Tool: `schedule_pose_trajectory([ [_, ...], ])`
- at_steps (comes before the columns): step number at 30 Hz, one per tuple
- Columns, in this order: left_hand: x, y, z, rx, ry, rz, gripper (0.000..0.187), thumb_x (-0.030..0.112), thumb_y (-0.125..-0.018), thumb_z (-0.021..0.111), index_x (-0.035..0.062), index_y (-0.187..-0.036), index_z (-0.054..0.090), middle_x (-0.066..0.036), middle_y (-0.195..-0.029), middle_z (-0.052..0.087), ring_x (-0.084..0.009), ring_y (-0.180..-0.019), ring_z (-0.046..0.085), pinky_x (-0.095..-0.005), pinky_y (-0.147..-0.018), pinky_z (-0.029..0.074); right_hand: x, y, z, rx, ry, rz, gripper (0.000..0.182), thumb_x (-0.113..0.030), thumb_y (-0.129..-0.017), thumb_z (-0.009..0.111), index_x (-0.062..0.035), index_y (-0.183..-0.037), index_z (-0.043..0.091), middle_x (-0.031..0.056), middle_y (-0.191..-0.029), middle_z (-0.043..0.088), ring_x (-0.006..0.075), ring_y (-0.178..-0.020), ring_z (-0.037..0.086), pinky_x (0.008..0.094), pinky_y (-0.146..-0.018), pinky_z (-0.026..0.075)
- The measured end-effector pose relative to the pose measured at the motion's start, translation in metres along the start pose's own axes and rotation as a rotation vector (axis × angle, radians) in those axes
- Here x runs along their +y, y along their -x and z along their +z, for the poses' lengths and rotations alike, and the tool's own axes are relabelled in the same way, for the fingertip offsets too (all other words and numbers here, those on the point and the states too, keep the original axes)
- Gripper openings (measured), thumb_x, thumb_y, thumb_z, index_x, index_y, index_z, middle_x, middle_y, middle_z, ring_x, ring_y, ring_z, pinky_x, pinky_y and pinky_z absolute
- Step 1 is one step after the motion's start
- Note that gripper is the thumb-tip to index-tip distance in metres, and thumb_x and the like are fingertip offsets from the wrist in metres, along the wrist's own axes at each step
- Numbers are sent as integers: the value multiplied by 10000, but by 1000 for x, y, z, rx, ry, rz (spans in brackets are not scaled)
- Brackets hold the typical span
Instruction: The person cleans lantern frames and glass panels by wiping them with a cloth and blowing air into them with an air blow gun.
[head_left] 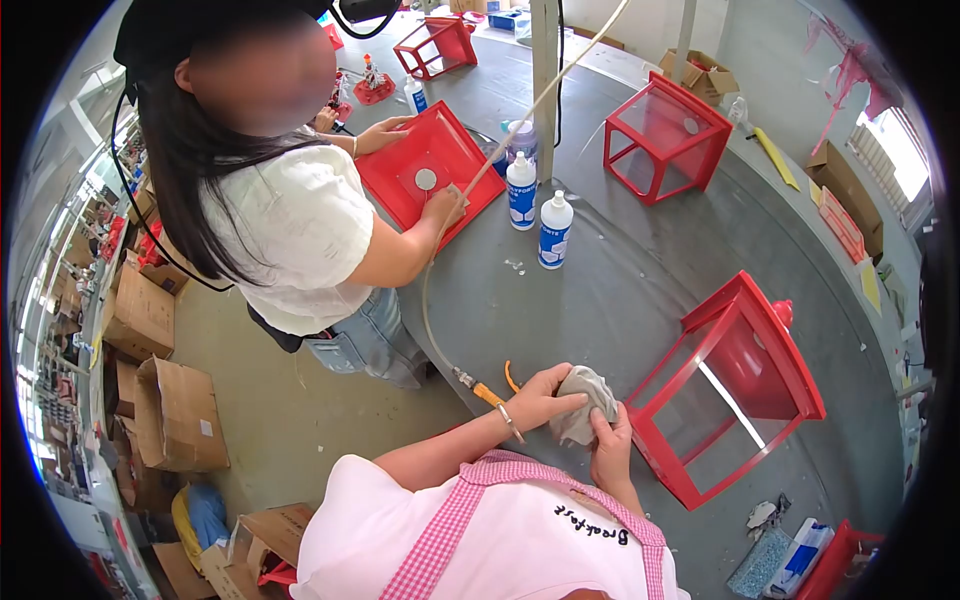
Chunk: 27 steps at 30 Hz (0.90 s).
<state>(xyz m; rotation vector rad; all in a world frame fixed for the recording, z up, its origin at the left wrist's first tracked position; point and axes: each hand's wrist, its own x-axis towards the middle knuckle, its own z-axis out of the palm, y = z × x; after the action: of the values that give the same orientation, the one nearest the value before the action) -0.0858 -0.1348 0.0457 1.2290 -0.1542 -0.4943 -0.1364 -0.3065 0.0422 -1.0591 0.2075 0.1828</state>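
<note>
My left hand (541, 400) and my right hand (611, 445) are together over the near table edge, both gripping a crumpled grey cloth (580, 405). Just right of them a red lantern frame with clear panes (740, 372) lies tilted on the grey table (600, 320). An air gun with an orange handle (488, 394), on a pale hose, is beside my left wrist. Two white bottles with blue labels (555, 230) (521, 192) stand farther off.
At the left a co-worker in a white top (290, 215) holds a red square tray-like part (425, 170). More red lantern frames (668, 138) (437, 47) stand farther back. A metal post (545, 90) rises from the table. Cardboard boxes (180, 415) are on the floor.
</note>
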Motion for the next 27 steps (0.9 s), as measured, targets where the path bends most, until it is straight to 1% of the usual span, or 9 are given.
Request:
schedule_pose_trajectory([
  [5, -11, 5, -6, -10, 77, -76, 332, 68, -861, 699, 8, -1168, 589, -37, -1083, 656, -114, -990, 617, -271, -895, 490, 11, -2, -6, 27, -3, 22, 264, -97, -977, 565, -17, -1225, 526, 76, -1149, 623, 157, -1021, 603, 312, -911, 483],
  [9, -14, 3, -12, 22, 88, -126, 369, 44, -844, 701, 6, -1193, 586, -46, -1090, 665, -125, -981, 631, -277, -891, 494, 13, -3, -6, 8, -21, 65, 277, -86, -973, 569, -9, -1235, 519, 81, -1161, 621, 165, -1035, 605, 316, -917, 490],
  [13, -6, 2, -12, 63, 87, -108, 371, 28, -837, 696, 5, -1190, 586, -47, -1081, 671, -131, -971, 641, -281, -887, 495, 3, -4, 3, -10, -26, 46, 289, -53, -958, 576, -4, -1236, 514, 86, -1163, 622, 171, -1038, 609, 316, -916, 493],
  [18, -2, 3, -15, 105, 98, -75, 370, 44, -850, 692, -1, -1203, 590, -51, -1084, 671, -126, -988, 633, -283, -893, 489, -4, -3, 8, -30, -78, 65, 289, -7, -941, 574, 5, -1224, 519, 96, -1169, 620, 172, -1054, 608, 314, -929, 489],
  [22, -4, 7, -13, 67, 213, -102, 355, 97, -885, 678, -4, -1215, 595, -56, -1095, 669, -129, -1007, 625, -293, -907, 483, -3, -7, 7, -29, -97, 53, 301, 8, -934, 568, 2, -1231, 518, 95, -1173, 619, 176, -1054, 611, 314, -926, 494],
  [25, -26, 6, -19, -18, 358, -335, 328, 206, -912, 682, 22, -1177, 624, -35, -1042, 671, -121, -969, 617, -272, -844, 478, -2, -7, 6, -19, -89, 35, 309, 17, -930, 564, -4, -1235, 520, 92, -1176, 619, 177, -1056, 612, 313, -930, 493],
  [27, -29, 6, -19, -25, 364, -354, 329, 221, -917, 677, 26, -1177, 624, -35, -1043, 671, -123, -962, 618, -273, -837, 477, -2, -8, 6, -15, -79, 28, 309, 16, -930, 565, -7, -1234, 521, 89, -1175, 619, 174, -1055, 612, 312, -931, 493],
])
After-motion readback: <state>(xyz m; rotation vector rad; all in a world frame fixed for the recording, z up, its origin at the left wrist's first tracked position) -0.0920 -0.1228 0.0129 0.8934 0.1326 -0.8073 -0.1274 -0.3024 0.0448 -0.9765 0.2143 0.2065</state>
